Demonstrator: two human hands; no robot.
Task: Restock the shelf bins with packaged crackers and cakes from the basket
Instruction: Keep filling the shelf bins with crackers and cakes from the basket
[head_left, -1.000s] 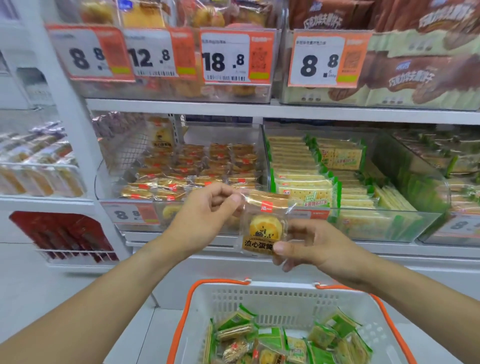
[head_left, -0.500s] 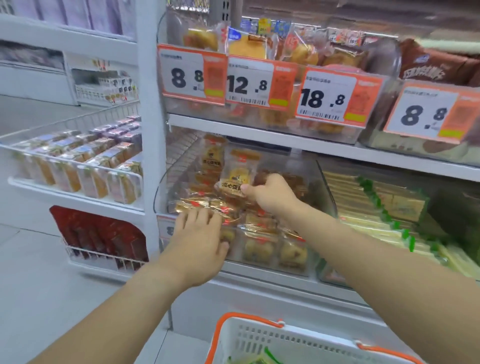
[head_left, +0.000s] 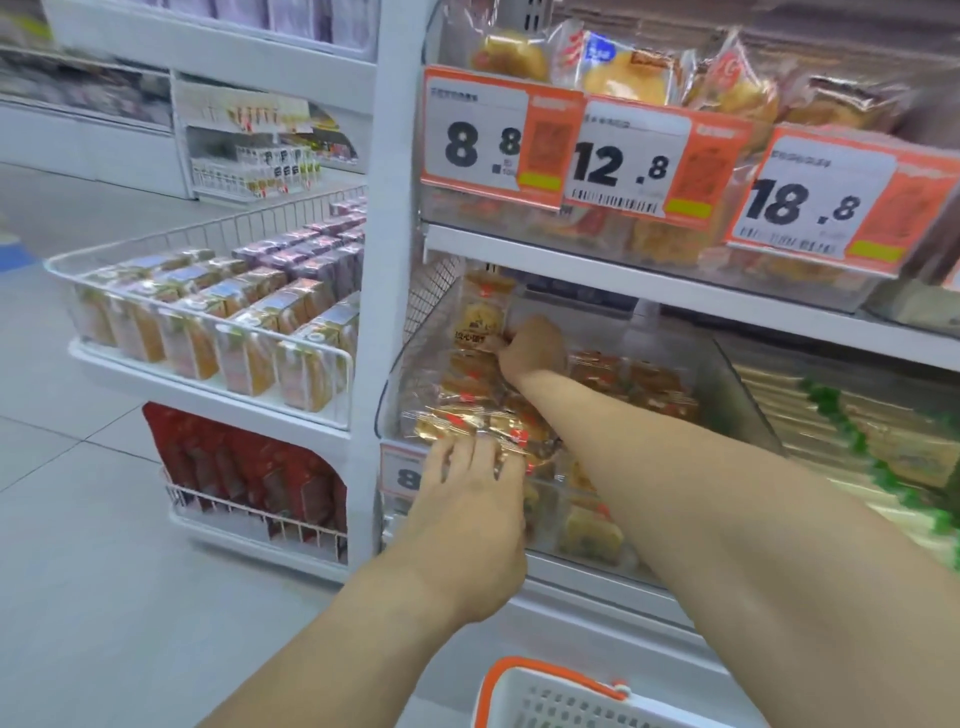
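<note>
White shelving unit (head_left: 395, 249) fills the frame, upright post just left of both hands. Clear plastic bin (head_left: 727, 374) on the middle shelf holds rows of wrapped cakes (head_left: 623, 379) in gold-and-red film; both arms reach into it.

Price tags (head_left: 628, 156) reading 8.8, 12.8 and 18.8 hang on the shelf above the fingers. Wire rack (head_left: 208, 312) of boxed snacks stands well to the left of the hands. Green-edged cracker packs (head_left: 857, 441) fill the next bin, to the right of the right forearm.

White basket (head_left: 550, 696) with orange rim sits at the bottom edge, below both arms; contents not visible.

Left hand (head_left: 467, 499) lies palm-down over the bin's front lip, fingers fairly straight and close together, tips pressing on the front row of cakes.

Right hand (head_left: 530, 348) is deep at the back left of the bin, fingers curled and pinching the lower edge of a single egg-yolk cake packet (head_left: 483, 317). Packet stands upright against the bin's back corner, just above and left of those fingertips, over the stacked cakes.
</note>
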